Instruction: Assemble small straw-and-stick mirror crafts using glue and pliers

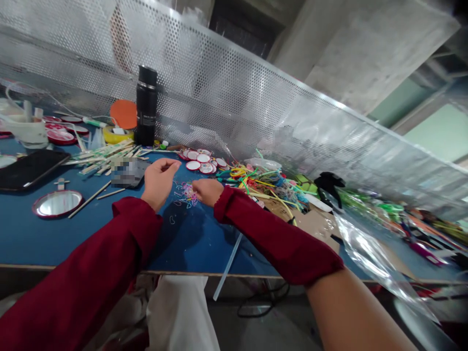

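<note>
On the blue tabletop lies a small heap of thin colourful loops (pixel 187 197), which look like little rubber bands. My right hand (pixel 207 191) is closed at the right side of this heap; its fingertips are partly hidden, and I cannot make out what they hold. Left of the heap, my left hand (pixel 161 180) is raised a little, thumb and fingers pressed together in a pinch. Anything between them is too small to see. One loose loop (pixel 172 220) lies nearer the table's front edge. Behind the hands are several round white discs with red rims (pixel 203 158).
A black bottle (pixel 146 107) stands by the perforated metal screen (pixel 219 73). To the left are wooden sticks (pixel 97 158), a phone (pixel 32 169) and a round mirror (pixel 58 204). Tangled coloured cords (pixel 270 183) and cardboard (pixel 318 226) lie right. A translucent stick (pixel 227 268) overhangs the front edge.
</note>
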{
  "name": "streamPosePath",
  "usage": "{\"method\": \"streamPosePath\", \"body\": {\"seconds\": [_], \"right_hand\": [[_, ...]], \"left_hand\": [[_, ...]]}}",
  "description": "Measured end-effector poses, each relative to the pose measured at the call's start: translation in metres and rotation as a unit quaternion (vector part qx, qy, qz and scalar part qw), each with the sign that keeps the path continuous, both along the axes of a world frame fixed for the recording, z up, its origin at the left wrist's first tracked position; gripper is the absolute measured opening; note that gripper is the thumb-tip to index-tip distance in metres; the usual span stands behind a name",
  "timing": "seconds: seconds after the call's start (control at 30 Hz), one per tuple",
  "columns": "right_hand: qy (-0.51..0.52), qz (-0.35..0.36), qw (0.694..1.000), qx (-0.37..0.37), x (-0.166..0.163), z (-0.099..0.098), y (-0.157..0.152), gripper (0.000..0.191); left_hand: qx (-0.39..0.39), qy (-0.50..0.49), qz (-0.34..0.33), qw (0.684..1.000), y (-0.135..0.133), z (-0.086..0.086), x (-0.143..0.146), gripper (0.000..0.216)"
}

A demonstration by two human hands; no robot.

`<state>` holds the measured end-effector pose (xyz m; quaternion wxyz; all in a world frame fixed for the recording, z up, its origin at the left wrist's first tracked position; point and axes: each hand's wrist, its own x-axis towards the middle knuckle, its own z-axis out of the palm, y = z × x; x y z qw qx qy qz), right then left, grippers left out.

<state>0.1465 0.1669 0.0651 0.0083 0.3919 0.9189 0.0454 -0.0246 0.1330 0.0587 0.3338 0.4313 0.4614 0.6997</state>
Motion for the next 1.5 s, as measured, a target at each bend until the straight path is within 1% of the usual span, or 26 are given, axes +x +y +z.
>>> {"method": "streamPosePath", "body": {"seconds": [0.07,0.1,0.17,0.23,0.33,0.47,0.57,0.7,0.73,0.8,0.87,0.97,1.03,1.1,1.2,1.3,1.37,1.43,1.5], "right_hand": [[0.024,0.007,1.000,-0.005,-0.002,0.001,-0.002,0.022],[0.040,0.028,0.998,-0.025,-0.005,-0.001,-0.006,0.020],[0.077,0.092,0.989,-0.091,-0.015,-0.007,-0.019,0.015],[0.104,0.136,0.975,-0.138,-0.026,-0.016,-0.033,0.012],[0.101,0.125,0.977,-0.143,-0.037,-0.024,-0.046,0.011],[0.050,0.098,0.983,-0.146,-0.037,-0.018,-0.042,0.008],[0.050,0.057,0.989,-0.123,-0.025,-0.007,-0.033,0.009],[0.091,0.014,0.993,-0.071,0.000,0.008,-0.027,0.009],[0.103,0.007,0.993,-0.065,0.005,0.010,-0.026,0.008],[0.122,0.002,0.989,-0.083,0.011,0.012,-0.026,0.004],[0.143,0.021,0.981,-0.129,0.009,0.008,-0.028,0.005],[0.156,0.093,0.966,-0.184,-0.007,-0.006,-0.034,0.013],[0.134,0.130,0.964,-0.191,-0.021,-0.015,-0.038,0.017],[0.101,0.143,0.967,-0.186,-0.031,-0.020,-0.038,0.012],[0.076,0.116,0.976,-0.169,-0.032,-0.015,-0.028,0.007],[0.106,0.037,0.989,-0.101,-0.017,-0.002,-0.013,0.011],[0.119,-0.002,0.990,-0.072,-0.006,0.006,-0.006,0.018],[0.117,-0.009,0.991,-0.071,0.003,0.008,-0.005,0.023],[0.108,0.006,0.991,-0.084,0.008,0.005,-0.012,0.018]], "left_hand": [[-0.022,0.017,-0.029,0.999,0.000,-0.001,0.001,0.017],[-0.033,0.029,-0.047,0.998,0.001,-0.002,0.001,0.018],[-0.047,0.050,-0.071,0.995,0.002,-0.006,0.001,0.019],[-0.049,0.063,-0.070,0.994,0.004,-0.009,0.001,0.020],[-0.050,0.073,-0.059,0.994,0.006,-0.012,0.000,0.021],[-0.056,0.068,-0.055,0.995,0.005,-0.011,0.001,0.020],[-0.058,0.058,-0.055,0.995,0.003,-0.008,0.001,0.019],[-0.056,0.062,-0.065,0.994,0.001,-0.007,0.001,0.020],[-0.055,0.063,-0.067,0.994,0.001,-0.007,0.001,0.021],[-0.055,0.061,-0.066,0.994,0.001,-0.006,0.001,0.022],[-0.053,0.056,-0.060,0.995,0.001,-0.006,0.000,0.022],[-0.053,0.048,-0.046,0.996,0.004,-0.008,-0.001,0.019],[-0.052,0.046,-0.040,0.997,0.006,-0.010,-0.002,0.018],[-0.046,0.045,-0.041,0.997,0.007,-0.012,-0.003,0.018],[-0.046,0.044,-0.041,0.997,0.007,-0.012,-0.003,0.018],[-0.052,0.049,-0.048,0.996,0.005,-0.009,-0.001,0.020],[-0.054,0.055,-0.055,0.995,0.003,-0.007,0.001,0.020],[-0.057,0.062,-0.057,0.995,0.001,-0.006,0.001,0.021],[-0.058,0.066,-0.055,0.995,0.001,-0.007,0.002,0.021]]}}
